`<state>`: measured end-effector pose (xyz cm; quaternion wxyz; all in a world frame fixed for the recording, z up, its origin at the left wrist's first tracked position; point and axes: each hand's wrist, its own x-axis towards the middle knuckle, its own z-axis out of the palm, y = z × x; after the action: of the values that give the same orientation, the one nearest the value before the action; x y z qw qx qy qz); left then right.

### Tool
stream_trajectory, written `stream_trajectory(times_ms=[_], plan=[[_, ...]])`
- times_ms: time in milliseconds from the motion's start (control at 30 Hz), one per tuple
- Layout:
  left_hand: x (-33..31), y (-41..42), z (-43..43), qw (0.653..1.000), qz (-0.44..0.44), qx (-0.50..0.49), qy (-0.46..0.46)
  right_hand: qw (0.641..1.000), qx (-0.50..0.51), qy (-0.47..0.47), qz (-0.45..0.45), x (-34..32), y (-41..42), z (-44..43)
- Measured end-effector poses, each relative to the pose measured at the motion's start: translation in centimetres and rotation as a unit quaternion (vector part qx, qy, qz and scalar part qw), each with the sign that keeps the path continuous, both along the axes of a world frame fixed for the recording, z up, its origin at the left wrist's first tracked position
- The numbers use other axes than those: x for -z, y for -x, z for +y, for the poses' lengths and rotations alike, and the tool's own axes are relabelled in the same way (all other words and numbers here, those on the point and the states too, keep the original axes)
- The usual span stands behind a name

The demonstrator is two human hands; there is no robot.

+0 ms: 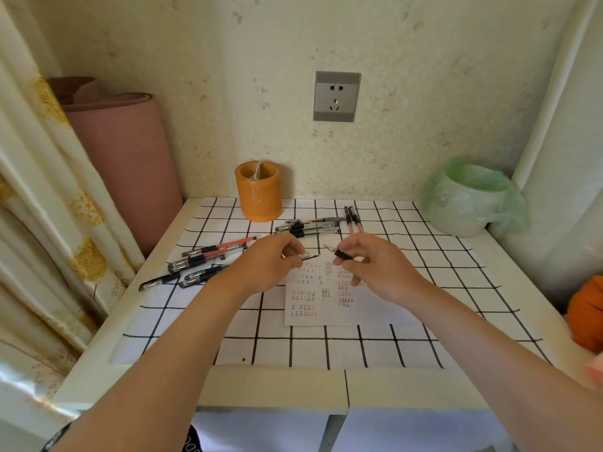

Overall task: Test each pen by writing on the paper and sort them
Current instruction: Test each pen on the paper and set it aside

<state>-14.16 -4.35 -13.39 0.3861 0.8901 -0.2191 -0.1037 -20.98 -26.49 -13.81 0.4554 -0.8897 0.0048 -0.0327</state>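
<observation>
A white paper [329, 298] covered with small red and black test marks lies mid-table, partly under my hands. My left hand [270, 265] pinches a clear pen cap [308, 257] just above the paper's top edge. My right hand [368, 265] holds an uncapped black-grip pen [337, 252], its tip pointing up-left toward the cap. Several pens [202, 262] lie in a pile at the left. Another group of pens [310, 227] lies behind my hands. Two more pens [352, 218] lie at the back right.
An orange pen holder [258, 192] stands at the back by the wall. A white bin with a green bag [466, 197] sits at the back right. The table carries a black-grid cloth [293, 347]. A pink rolled mat [127, 158] leans at the left, and an orange object [587, 311] sits at the right edge.
</observation>
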Motion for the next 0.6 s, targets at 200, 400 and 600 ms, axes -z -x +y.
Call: stream_trajectory(times_ms=[200, 400, 600], plan=[[-0.1, 0.2, 0.1, 0.999, -0.021, 0.014, -0.024, 0.994, -0.001, 0.109, -0.027, 0.4, 0.2, 0.2], [-0.2, 0.5, 0.0, 0.998, -0.027, 0.041, -0.033, 0.992, -0.021, 0.123, -0.027, 0.3, 0.3, 0.7], [-0.3, 1.1, -0.9, 0.998, -0.005, 0.054, 0.036, 0.978, -0.081, 0.190, -0.040, -0.3, 0.9, 1.9]])
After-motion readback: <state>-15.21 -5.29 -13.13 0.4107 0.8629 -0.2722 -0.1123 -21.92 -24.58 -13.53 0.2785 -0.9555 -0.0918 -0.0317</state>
